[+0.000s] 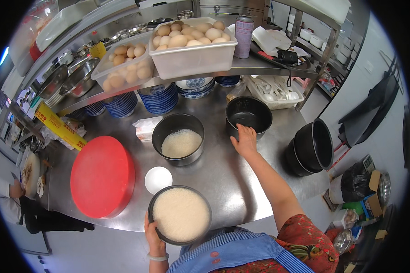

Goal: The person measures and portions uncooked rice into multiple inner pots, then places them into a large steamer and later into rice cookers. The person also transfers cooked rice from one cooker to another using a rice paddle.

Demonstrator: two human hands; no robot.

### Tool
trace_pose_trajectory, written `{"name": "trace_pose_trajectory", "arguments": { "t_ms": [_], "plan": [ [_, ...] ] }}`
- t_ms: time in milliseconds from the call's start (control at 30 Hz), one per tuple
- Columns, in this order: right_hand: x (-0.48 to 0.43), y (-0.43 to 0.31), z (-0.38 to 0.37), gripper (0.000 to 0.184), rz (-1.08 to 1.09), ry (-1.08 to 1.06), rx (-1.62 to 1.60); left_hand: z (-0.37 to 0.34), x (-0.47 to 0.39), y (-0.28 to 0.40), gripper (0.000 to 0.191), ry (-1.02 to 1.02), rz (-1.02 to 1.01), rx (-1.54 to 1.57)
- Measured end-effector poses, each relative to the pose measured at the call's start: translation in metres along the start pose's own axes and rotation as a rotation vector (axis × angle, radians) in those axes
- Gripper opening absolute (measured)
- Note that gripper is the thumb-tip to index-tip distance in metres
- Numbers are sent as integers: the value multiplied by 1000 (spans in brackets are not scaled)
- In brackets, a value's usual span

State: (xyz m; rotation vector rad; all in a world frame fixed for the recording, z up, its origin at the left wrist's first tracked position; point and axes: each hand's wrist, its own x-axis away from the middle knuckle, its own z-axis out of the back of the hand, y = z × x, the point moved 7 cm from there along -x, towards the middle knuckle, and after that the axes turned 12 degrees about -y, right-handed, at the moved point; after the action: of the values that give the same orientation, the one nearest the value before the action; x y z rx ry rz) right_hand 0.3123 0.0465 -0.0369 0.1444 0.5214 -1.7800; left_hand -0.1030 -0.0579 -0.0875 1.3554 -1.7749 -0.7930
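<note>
My left hand (153, 235) grips the rim and side of a black pot filled with white rice (181, 215), held at the near edge of the steel table. My right hand (245, 140) is at the near rim of a black inner pot (248, 114) with no rice visible in it; whether the fingers grip the rim I cannot tell. Between them, farther back, stands another dark pot (178, 138) partly filled with rice. A small white bowl (158, 180) sits just beyond the held pot. At the right, black inner pots (312, 146) are nested together and lie tilted.
A large red round lid or tub (102, 177) stands at the left on the steel table (225, 191). Behind are a tissue box (145, 129), stacked blue-patterned bowls (159, 99) and a basket of white spoons (273, 92). Egg tubs (193, 58) stand on the shelf. A person (12, 201) is at far left.
</note>
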Motion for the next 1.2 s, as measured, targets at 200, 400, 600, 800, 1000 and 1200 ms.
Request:
{"name": "trace_pose_trajectory", "arguments": {
  "t_ms": [200,400,600,800,1000,1200],
  "plan": [
    [30,16,12,16,116,41,-36,-43,-5,-25,56,-22,10,-52],
    [74,9,41,14,268,-55,-143,-68,-29,-44,55,-99,-24,0],
    [105,1,61,13,313,-182,-216,-67,-47,-57,40,-232,-3,111],
    [116,-8,93,28,227,-113,-225,10,-76,-56,47,284,176,-140],
    [114,-52,100,25,301,-114,-369,23,-124,-49,40,59,328,-265],
    [109,-99,84,25,273,-273,-744,-5,-115,6,28,-67,125,-366]
  ]
}}
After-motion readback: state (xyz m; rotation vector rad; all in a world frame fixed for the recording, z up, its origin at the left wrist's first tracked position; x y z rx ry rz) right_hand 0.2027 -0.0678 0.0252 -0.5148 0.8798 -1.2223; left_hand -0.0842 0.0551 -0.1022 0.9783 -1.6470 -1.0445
